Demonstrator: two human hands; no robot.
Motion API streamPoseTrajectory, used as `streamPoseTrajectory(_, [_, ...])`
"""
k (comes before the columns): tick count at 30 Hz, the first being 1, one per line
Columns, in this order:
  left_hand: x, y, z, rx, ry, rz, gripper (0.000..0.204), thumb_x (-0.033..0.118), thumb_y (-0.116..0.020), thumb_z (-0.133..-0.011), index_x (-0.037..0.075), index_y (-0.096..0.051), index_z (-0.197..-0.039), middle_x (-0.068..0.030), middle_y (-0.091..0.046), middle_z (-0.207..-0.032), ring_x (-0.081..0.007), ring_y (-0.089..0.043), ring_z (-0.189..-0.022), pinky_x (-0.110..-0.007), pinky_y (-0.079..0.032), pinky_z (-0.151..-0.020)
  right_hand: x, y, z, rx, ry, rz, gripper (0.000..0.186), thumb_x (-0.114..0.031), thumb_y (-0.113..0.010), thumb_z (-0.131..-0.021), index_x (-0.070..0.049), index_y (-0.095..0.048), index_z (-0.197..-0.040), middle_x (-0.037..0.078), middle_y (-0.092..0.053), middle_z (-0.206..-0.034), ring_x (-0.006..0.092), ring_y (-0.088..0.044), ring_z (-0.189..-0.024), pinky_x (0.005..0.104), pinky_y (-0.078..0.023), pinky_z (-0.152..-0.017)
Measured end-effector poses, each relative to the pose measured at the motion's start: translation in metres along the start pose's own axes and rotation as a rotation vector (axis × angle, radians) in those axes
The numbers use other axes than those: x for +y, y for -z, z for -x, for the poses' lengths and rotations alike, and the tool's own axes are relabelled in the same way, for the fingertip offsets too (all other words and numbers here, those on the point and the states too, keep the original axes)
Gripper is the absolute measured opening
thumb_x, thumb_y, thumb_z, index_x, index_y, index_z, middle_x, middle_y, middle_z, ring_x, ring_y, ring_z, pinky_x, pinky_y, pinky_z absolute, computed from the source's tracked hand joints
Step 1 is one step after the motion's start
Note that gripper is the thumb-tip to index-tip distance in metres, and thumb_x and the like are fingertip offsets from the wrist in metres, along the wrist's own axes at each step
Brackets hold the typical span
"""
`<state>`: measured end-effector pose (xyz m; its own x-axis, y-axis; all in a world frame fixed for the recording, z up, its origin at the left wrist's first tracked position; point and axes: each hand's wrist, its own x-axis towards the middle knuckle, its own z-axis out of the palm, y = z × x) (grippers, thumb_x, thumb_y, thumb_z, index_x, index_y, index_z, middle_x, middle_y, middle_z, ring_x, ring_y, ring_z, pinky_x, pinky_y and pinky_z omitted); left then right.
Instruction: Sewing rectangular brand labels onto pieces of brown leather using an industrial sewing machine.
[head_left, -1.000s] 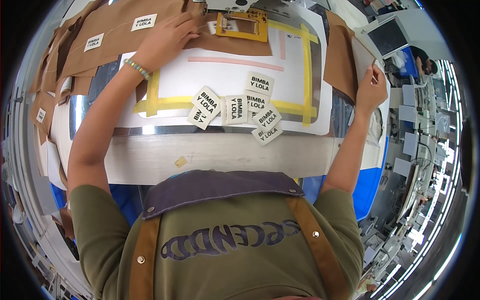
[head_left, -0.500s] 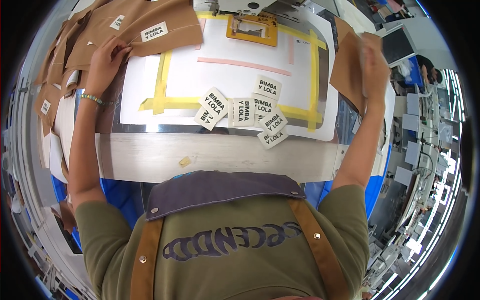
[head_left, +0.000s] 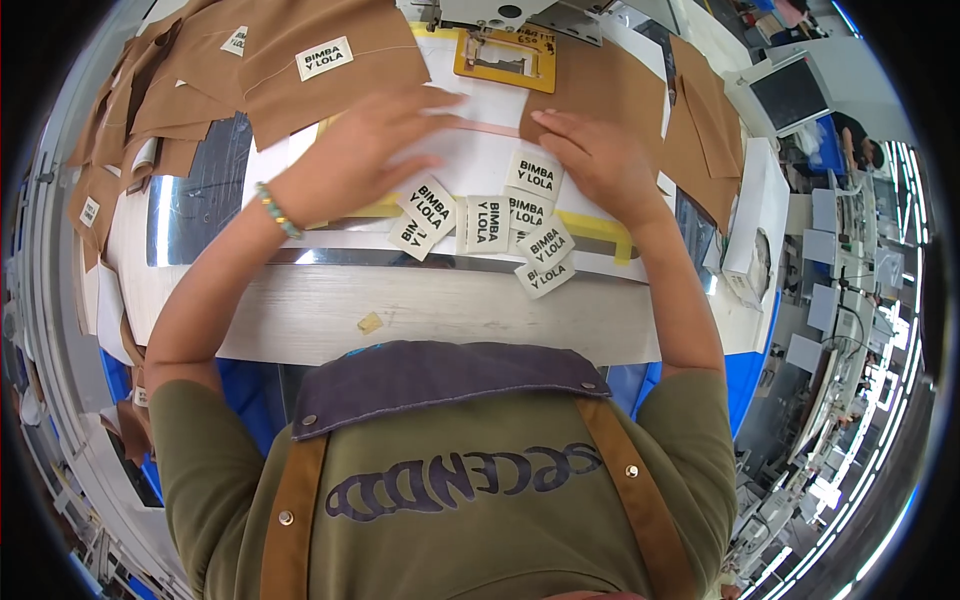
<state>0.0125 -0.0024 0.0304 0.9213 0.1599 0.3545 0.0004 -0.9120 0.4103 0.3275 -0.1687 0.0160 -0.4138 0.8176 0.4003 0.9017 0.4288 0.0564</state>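
My right hand grips the near left edge of a plain brown fabric piece, which lies over the right part of the white template sheet. My left hand, somewhat blurred, is above the template's left part with fingers apart and nothing visible in them. Several white fabric labels with dark lettering lie overlapping near the template's front edge, between my forearms. Behind them is a yellow clamp frame under the sewing machine head. A brown piece bearing a white label lies at the far left.
More brown pieces are heaped at the left. Another brown stack lies at the right, beside a white box and a small monitor. Yellow tape borders the template. A yellowish scrap rests on the table's front strip.
My left hand has let go of the labelled brown piece and moved right over the template. My right hand has come left from the right-hand stack, bringing a plain brown piece onto the template.
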Motion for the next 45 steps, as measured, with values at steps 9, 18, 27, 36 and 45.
streamPoseTrajectory(9, [0.015, -0.044, -0.039, -0.094, -0.006, 0.048, 0.067, 0.03, -0.07, -0.103, 0.001, -0.046, -0.159, -0.0171, -0.047, -0.167, -0.0362, -0.047, -0.151, -0.048, -0.042, -0.124, -0.005, -0.002, -0.03, 0.088, 0.198, 0.011, 0.023, -0.009, -0.075, -0.084, -0.009, -0.075, -0.107, 0.0, -0.073, -0.117, 0.0223, -0.072, -0.109, 0.0373, -0.06, -0.085])
streamPoseTrajectory(18, [-0.002, -0.036, -0.014, -0.107, 0.02, -0.385, 0.074, 0.045, -0.064, -0.105, -0.001, -0.046, -0.16, -0.0179, -0.046, -0.168, -0.0363, -0.042, -0.154, -0.048, -0.037, -0.127, -0.013, 0.003, -0.026, -0.018, 0.019, 0.112, 0.029, -0.009, -0.072, -0.084, -0.008, -0.076, -0.113, 0.001, -0.074, -0.122, 0.0224, -0.071, -0.109, 0.0369, -0.057, -0.088])
streamPoseTrajectory(27, [-0.017, -0.02, 0.015, -0.094, 0.17, -0.416, 0.072, 0.046, -0.062, -0.106, 0.005, -0.047, -0.163, -0.0064, -0.041, -0.174, -0.0332, -0.036, -0.159, -0.049, -0.035, -0.128, -0.017, 0.02, 0.015, -0.178, -0.314, -0.115, 0.042, -0.022, -0.066, -0.104, -0.006, -0.068, -0.142, 0.011, -0.061, -0.155, 0.0339, -0.054, -0.144, 0.0497, -0.042, -0.12])
streamPoseTrajectory(36, [-0.039, -0.007, 0.042, 0.128, 0.253, -0.264, 0.069, 0.048, -0.058, -0.109, 0.009, -0.045, -0.165, -0.008, -0.039, -0.175, -0.0349, -0.031, -0.162, -0.05, -0.028, -0.132, -0.03, 0.017, 0.025, -0.196, -0.392, -0.16, 0.053, -0.034, -0.056, -0.111, -0.009, -0.054, -0.158, 0.011, -0.048, -0.168, 0.0339, -0.037, -0.159, 0.0561, -0.023, -0.132])
streamPoseTrajectory(45, [-0.078, 0.039, 0.071, -0.106, 0.165, -0.299, 0.06, 0.041, -0.057, -0.11, 0.016, -0.05, -0.164, 0.0003, -0.04, -0.175, -0.0273, -0.029, -0.164, -0.047, -0.025, -0.134, -0.032, 0.015, 0.025, -0.224, -0.414, -0.124, 0.057, -0.038, -0.054, -0.112, -0.009, -0.052, -0.16, 0.01, -0.044, -0.171, 0.0327, -0.033, -0.162, 0.0541, -0.017, -0.134])
